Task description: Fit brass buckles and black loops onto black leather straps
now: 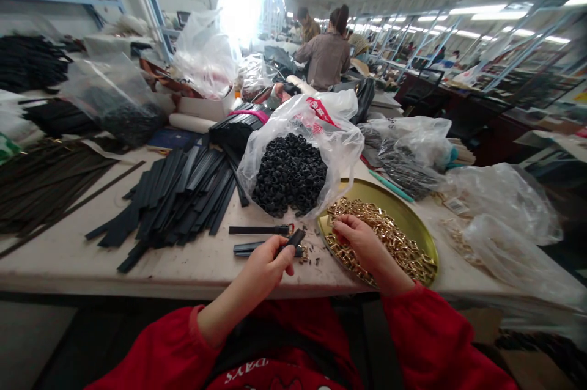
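My left hand (270,261) is closed on a black strap (296,238), thumb on top, its end pointing up and right. Under and beside this hand lie black straps with gold buckles: one strap (259,230) is fully visible, the others (245,248) are partly covered. My right hand (360,240) is over the left part of a round gold tray (424,225) heaped with small gold buckles (394,243). Its thumb and index finger are pinched together; whatever is between the fingertips is too small to make out.
A clear plastic bag (346,139) full of small black loops (288,176) stands open behind my hands. Many loose black straps (178,188) are piled left. Beyond the tray lie a teal tool (391,186) and plastic bags (504,194). A person (325,60) works farther back.
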### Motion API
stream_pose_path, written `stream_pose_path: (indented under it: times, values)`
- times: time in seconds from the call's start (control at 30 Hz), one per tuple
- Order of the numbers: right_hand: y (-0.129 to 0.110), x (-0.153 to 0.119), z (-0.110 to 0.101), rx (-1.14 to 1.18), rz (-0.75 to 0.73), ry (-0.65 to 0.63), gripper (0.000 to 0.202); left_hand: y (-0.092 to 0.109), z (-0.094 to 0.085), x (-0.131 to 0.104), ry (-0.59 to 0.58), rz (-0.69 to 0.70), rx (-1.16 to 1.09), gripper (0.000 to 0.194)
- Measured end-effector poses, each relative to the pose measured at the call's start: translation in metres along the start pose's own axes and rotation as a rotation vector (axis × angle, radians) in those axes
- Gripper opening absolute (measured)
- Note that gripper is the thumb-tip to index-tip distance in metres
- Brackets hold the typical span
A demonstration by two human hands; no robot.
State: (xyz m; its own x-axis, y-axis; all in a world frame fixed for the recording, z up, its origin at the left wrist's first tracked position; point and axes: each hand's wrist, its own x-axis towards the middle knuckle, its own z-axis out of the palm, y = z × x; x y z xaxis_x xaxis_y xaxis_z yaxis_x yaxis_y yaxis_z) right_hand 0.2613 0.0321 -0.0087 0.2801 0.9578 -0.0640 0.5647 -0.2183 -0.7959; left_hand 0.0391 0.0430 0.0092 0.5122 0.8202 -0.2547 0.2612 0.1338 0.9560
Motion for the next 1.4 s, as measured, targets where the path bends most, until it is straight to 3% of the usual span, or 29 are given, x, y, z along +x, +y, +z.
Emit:
stream_pose_path:
  times: [0.1,0.2,0.3,0.5,0.67,0.87,1.03,1.2,1.4]
  values:
    - [-0.023,-0.021,0.026,0.786,0.176,-0.220,0.022,0.004,0.003,0.008,-0.005,-0.029,-0.128,0.027]
    - [-0.041,-0.038,0.053,1.041,0.266,-0.317,0.025,0.005,0.001,0.009,0.046,-0.062,-0.149,0.025]
    - [-0.050,-0.044,0.067,0.955,0.228,-0.371,0.024,0.000,-0.005,0.008,0.125,-0.069,-0.074,0.019]
    - [-0.048,-0.037,0.065,0.846,0.136,-0.357,0.029,-0.011,-0.013,0.010,0.140,-0.028,0.063,0.018]
    - [-0.046,-0.038,0.070,1.015,0.168,-0.242,0.036,-0.011,-0.012,0.009,0.205,0.044,0.130,0.017]
    - [-0.058,-0.046,0.079,1.232,0.170,-0.240,0.042,-0.006,-0.004,0.002,0.280,0.084,0.051,0.017]
    - [-0.062,-0.048,0.090,1.226,0.186,-0.204,0.020,-0.001,-0.002,-0.002,0.361,0.121,0.021,0.018]
    - [-0.055,-0.050,0.093,1.189,0.153,-0.199,0.017,-0.008,-0.004,-0.002,0.304,0.107,-0.033,0.018]
    - [-0.045,-0.047,0.081,0.931,0.050,-0.138,0.021,-0.014,-0.014,-0.010,0.185,0.141,0.181,0.023]
